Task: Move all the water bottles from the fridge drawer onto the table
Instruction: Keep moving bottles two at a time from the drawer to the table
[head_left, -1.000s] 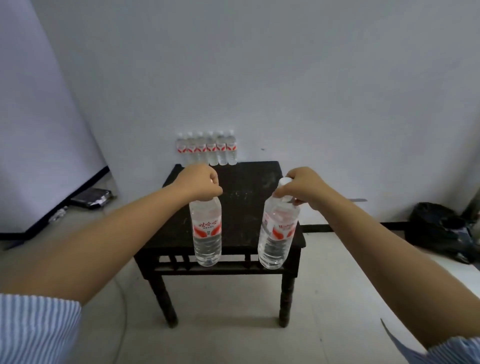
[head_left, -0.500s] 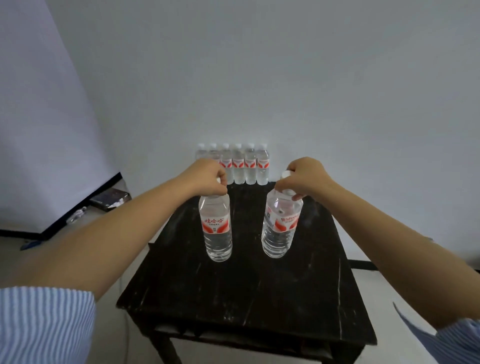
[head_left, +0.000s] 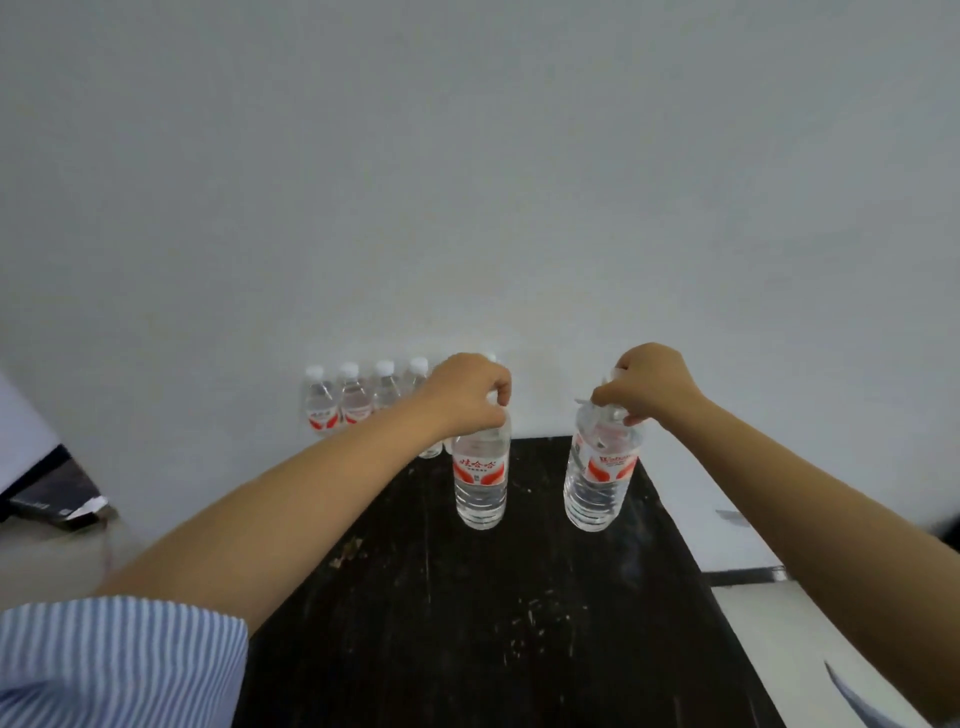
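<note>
My left hand (head_left: 467, 397) grips the neck of a clear water bottle (head_left: 480, 480) with a red-and-white label, upright over the dark wooden table (head_left: 493, 623). My right hand (head_left: 649, 387) holds a second water bottle (head_left: 597, 480) by its cap, tilted slightly. Whether the two bottoms touch the tabletop I cannot tell. A row of several more bottles (head_left: 353, 400) stands along the table's far edge against the white wall, partly hidden behind my left arm. No fridge drawer is in view.
A white wall rises right behind the table. On the floor at the left lies a dark flat object (head_left: 57, 506). The floor and a dark baseboard strip (head_left: 743, 576) show to the right of the table.
I have come closer to the table. Both hands have carried their bottles farther back over the tabletop, toward the row at the wall.
</note>
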